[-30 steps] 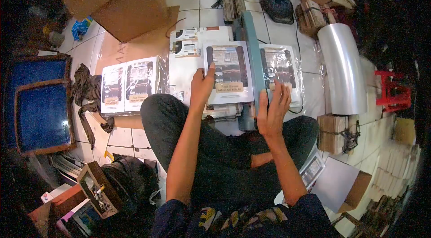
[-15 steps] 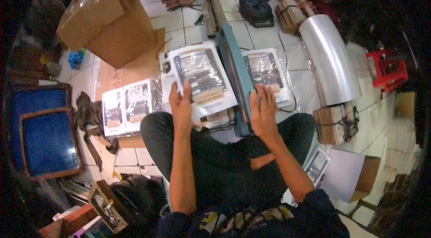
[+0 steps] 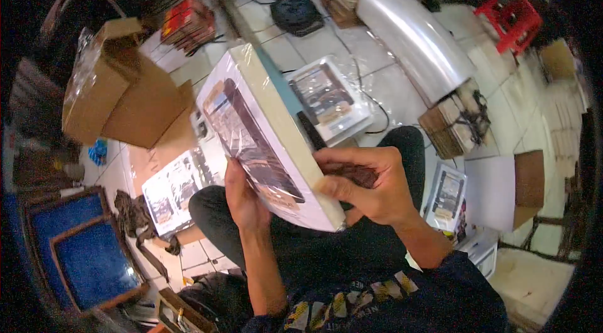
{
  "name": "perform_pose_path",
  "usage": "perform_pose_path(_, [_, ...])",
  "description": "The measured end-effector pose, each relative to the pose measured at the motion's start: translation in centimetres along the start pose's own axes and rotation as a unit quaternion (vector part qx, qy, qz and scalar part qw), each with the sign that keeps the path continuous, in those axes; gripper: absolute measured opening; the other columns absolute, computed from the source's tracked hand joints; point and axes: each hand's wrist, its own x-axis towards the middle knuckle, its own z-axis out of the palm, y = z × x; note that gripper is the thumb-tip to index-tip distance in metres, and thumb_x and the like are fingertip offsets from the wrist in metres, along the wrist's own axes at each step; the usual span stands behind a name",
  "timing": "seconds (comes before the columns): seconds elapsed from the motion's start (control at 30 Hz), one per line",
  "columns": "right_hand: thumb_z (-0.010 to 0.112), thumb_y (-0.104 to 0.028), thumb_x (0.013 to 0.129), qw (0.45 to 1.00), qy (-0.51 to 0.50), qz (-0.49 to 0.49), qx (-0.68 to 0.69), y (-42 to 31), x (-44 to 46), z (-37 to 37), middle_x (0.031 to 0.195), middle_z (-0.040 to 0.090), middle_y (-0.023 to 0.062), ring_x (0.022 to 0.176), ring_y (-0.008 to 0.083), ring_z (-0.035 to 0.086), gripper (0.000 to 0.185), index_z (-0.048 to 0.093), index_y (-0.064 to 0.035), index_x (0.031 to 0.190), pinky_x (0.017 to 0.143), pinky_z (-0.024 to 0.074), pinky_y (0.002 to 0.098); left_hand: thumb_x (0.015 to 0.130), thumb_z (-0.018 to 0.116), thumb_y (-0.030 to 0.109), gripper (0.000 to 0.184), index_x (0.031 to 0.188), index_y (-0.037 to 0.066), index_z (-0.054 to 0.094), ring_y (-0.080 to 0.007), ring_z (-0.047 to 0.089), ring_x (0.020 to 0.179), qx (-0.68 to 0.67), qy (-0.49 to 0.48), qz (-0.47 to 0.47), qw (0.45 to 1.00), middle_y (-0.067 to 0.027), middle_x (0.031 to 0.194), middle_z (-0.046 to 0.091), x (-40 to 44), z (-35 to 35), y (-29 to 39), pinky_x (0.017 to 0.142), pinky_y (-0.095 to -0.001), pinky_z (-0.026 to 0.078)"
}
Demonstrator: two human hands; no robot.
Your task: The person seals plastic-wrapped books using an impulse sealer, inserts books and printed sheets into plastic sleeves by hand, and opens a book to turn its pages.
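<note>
A thick white book [image 3: 251, 138], with a dark picture on its cover and shiny clear film around it, is held tilted above my lap. Its long pale edge faces up and to the right. My left hand [image 3: 248, 198] grips the cover side near the bottom, thumb on the front. My right hand [image 3: 370, 185] pinches the edge at the lower right corner; some of its fingers are hidden. Behind the book runs a long blue-green bar [image 3: 279, 81], largely covered. Another film-covered book [image 3: 326, 97] lies flat to the right of the bar.
Two film-wrapped books [image 3: 169, 198] lie on cardboard at left, near an open carton [image 3: 135, 107]. A large roll of clear film [image 3: 414, 38] lies at upper right, beside a tied bundle [image 3: 455, 119]. Blue framed panels [image 3: 94, 257] are at lower left; a red stool [image 3: 512, 22] stands farther right.
The book has been lifted and turned so its edge shows. My right hand has left the bar and taken the book's lower right corner. The head view has turned.
</note>
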Motion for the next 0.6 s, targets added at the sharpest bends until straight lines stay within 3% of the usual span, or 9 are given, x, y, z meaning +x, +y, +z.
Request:
perform_pose_path(0.07, [0.063,-0.012,0.09,0.989,0.029,0.133,-0.055,-1.8,-0.8,-2.2,0.097,0.069,0.0131,0.089,0.0174,0.066,0.029,0.063,0.0063,0.112,0.067,0.0577,0.0285,0.098,0.046,0.029,0.046,0.135,0.002,0.041,-0.0242,0.058,0.108,0.009,0.018,-0.018,1.0,-0.0128,0.121,0.058,-0.1,1.5,-0.5,0.094,-0.0375,0.046])
perform_pose_path(0.13, [0.062,-0.014,0.09,0.978,0.076,0.187,-0.044,-2.6,-2.2,-4.9,0.104,0.066,0.0124,0.092,0.0163,0.064,0.036,0.057,0.0042,0.121,0.058,0.0587,0.028,0.099,0.044,0.015,0.044,0.136,-0.006,0.036,-0.0212,0.056,0.108,0.194,0.078,0.021,0.978,-0.0144,0.124,0.054,-0.9,2.0,-1.9,0.094,-0.0341,0.044])
perform_pose_path(0.2, [0.069,-0.024,0.088,0.984,0.1,0.119,0.081,-1.6,-3.6,-7.1,0.098,0.067,0.0063,0.084,0.0105,0.061,0.043,0.056,0.0003,0.121,0.072,0.0506,0.0253,0.099,0.046,0.013,0.047,0.139,-0.006,0.033,-0.0187,0.053,0.11,0.26,0.017,-0.05,0.964,-0.0137,0.125,0.053,-1.7,7.9,-2.4,0.096,-0.0324,0.041])
perform_pose_path(0.23, [0.068,-0.032,0.089,0.988,0.144,0.04,0.026,-0.1,-4.3,-8.0,0.1,0.064,0.006,0.088,0.0113,0.06,0.052,0.05,-0.0003,0.125,0.078,0.0496,0.0274,0.099,0.045,0.017,0.049,0.141,-0.005,0.031,-0.0186,0.05,0.113,0.248,-0.015,-0.098,0.964,-0.0144,0.127,0.051,-2.8,11.2,-3.0,0.098,-0.0329,0.039])
perform_pose_path(0.27, [0.066,-0.041,0.088,0.975,0.205,0.074,-0.041,1.2,-5.7,-10.1,0.102,0.064,0.0069,0.09,0.0121,0.059,0.057,0.05,-0.0002,0.124,0.083,0.048,0.0291,0.098,0.05,0.015,0.052,0.142,-0.004,0.029,-0.0198,0.052,0.112,0.424,-0.078,-0.122,0.894,-0.015,0.127,0.051,-3.4,11.0,-4.0,0.098,-0.0329,0.04])
perform_pose_path(0.33, [0.065,-0.047,0.087,0.929,0.323,0.175,-0.038,3.5,-9.1,-13.7,0.101,0.064,0.0063,0.09,0.0127,0.059,0.058,0.055,-0.0008,0.122,0.083,0.0477,0.0293,0.093,0.059,0.012,0.061,0.144,0.001,0.026,-0.0203,0.052,0.113,0.234,-0.296,-0.206,0.903,-0.0163,0.125,0.052,-4.9,9.4,-7.1,0.095,-0.0338,0.044])
perform_pose_path(0.4, [0.061,-0.049,0.089,0.818,0.527,0.214,-0.088,10.0,-15.4,-18.6,0.098,0.065,0.0051,0.087,0.0129,0.059,0.055,0.061,-0.0009,0.113,0.08,0.0473,0.0285,0.088,0.067,0.009,0.071,0.146,0.006,0.026,-0.0226,0.055,0.113,0.25,-0.408,-0.399,0.782,-0.018,0.122,0.054,-3.9,12.5,-6.1,0.093,-0.034,0.047])
perform_pose_path(0.53, [0.06,-0.046,0.091,0.838,0.502,0.197,-0.088,8.7,-22.3,-24.0,0.092,0.066,0.0036,0.081,0.0124,0.059,0.047,0.065,-0.0022,0.109,0.076,0.0465,0.0274,0.087,0.068,0.012,0.065,0.143,0.011,0.035,-0.0242,0.062,0.105,0.171,-0.573,-0.507,0.621,-0.017,0.121,0.058,-1.6,6.1,-11.6,0.09,-0.036,0.052])
perform_pose_path(0.6, [0.061,-0.043,0.091,0.833,0.503,0.213,-0.091,11.9,-26.4,-27.3,0.088,0.066,0.0011,0.079,0.0113,0.058,0.043,0.065,-0.0042,0.108,0.075,0.0464,0.0279,0.087,0.067,0.013,0.064,0.143,0.01,0.036,-0.0239,0.062,0.104,0.133,-0.559,-0.543,0.613,-0.0167,0.121,0.058,-1.1,3.9,-13.2,0.09,-0.0366,0.053])
